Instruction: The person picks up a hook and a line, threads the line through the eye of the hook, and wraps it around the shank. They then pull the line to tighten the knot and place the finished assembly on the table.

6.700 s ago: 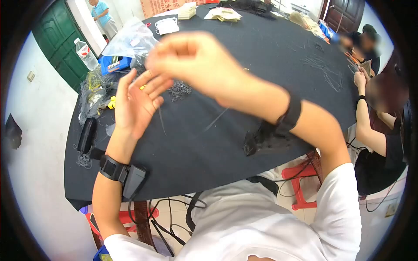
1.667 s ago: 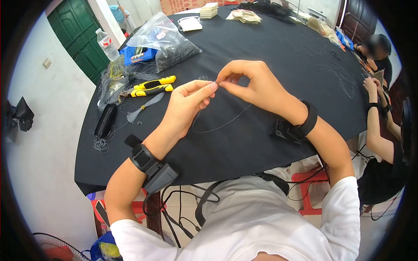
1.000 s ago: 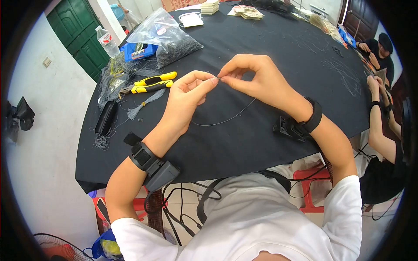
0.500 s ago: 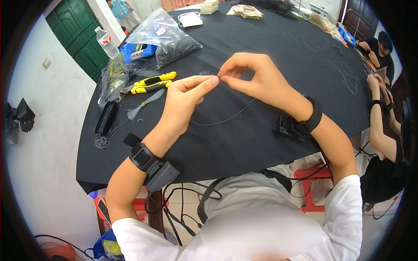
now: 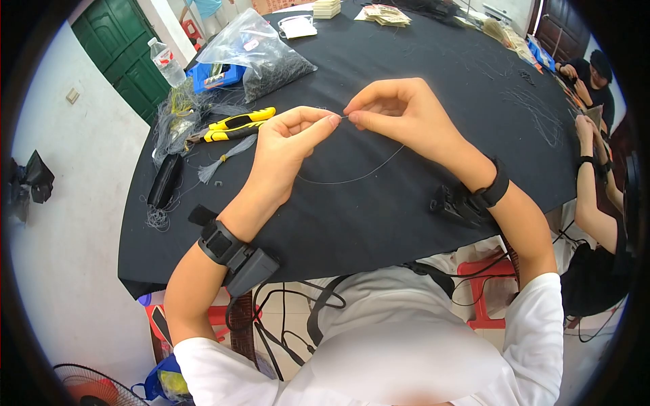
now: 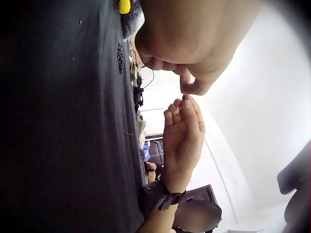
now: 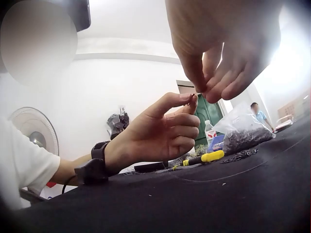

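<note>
Fingertip and thumb of my left hand [image 5: 281, 152] pinch a thin grey line [image 5: 359, 181] above the table. My right hand [image 5: 409, 111], also pinching the line, is just to the right, with a narrow gap between the two sets of fingertips. From there the line hangs in a wide loop below both hands. In the right wrist view, a tiny dark bit [image 7: 192, 98] shows at the left fingertips; its kind is too small to tell. Pliers [image 5: 237, 126] with yellow-and-black handles lie beyond the left hand, beside a tied bundle of grey strands [image 5: 227, 161].
A clear bag [image 5: 281, 71] of dark small pieces, a blue box [image 5: 215, 78] and a bottle [image 5: 166, 62] stand back left. Tangled line [image 5: 179, 128] and a black case [image 5: 164, 181] lie at left. Paper stacks [image 5: 382, 15] are at the back; other people sit at right.
Several seconds ago the hands were raised and the left palm lay open; since then both have come to pinch the line. Over the last half second the right fingertips have drawn slightly rightward.
</note>
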A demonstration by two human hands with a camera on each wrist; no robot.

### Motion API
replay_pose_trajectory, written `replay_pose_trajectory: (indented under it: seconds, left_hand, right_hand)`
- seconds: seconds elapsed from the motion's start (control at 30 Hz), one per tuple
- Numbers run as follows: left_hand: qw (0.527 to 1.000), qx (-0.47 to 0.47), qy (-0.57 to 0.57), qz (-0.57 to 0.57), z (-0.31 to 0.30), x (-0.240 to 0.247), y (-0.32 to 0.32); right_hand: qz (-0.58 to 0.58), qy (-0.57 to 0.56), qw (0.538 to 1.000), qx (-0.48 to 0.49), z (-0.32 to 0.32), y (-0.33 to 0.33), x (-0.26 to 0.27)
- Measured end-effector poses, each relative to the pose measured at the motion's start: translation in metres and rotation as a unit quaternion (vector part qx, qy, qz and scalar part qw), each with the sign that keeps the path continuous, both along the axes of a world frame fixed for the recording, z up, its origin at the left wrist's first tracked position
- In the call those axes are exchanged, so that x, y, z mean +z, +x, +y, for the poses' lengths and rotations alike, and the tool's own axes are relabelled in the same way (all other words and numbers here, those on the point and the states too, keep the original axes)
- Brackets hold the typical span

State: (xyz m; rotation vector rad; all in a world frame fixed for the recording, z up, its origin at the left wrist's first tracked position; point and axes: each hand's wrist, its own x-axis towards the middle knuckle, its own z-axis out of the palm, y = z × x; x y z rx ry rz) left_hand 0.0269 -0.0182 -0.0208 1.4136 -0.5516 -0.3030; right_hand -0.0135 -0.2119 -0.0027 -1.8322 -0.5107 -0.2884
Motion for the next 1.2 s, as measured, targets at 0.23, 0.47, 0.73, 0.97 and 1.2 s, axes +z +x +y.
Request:
replay_pose_trajectory:
  seconds: [0.23,0.47,0.73,0.97,1.2]
  left_hand:
    - [1.0,-0.011,0.001,-0.013,0.0,0.0,0.001]
    - [1.0,-0.017,0.01,-0.015,0.001,-0.002,0.003]
    - [1.0,-0.015,0.016,-0.017,0.0,-0.003,0.002]
    - [0.998,-0.031,0.039,-0.035,0.001,0.0,-0.001]
    - [0.998,-0.036,0.057,-0.011,0.002,0.001,0.001]
  right_hand:
    - [0.029,-0.013,0.999,0.008,0.0,-0.003,0.002]
    - [0.038,-0.015,0.999,0.015,0.002,-0.003,0.001]
    - [0.02,-0.034,0.999,0.018,0.002,-0.004,0.001]
    - [-0.024,-0.058,0.998,0.002,0.004,-0.002,-0.004]
    - [-0.113,-0.101,0.987,-0.044,0.01,-0.006,-0.002]
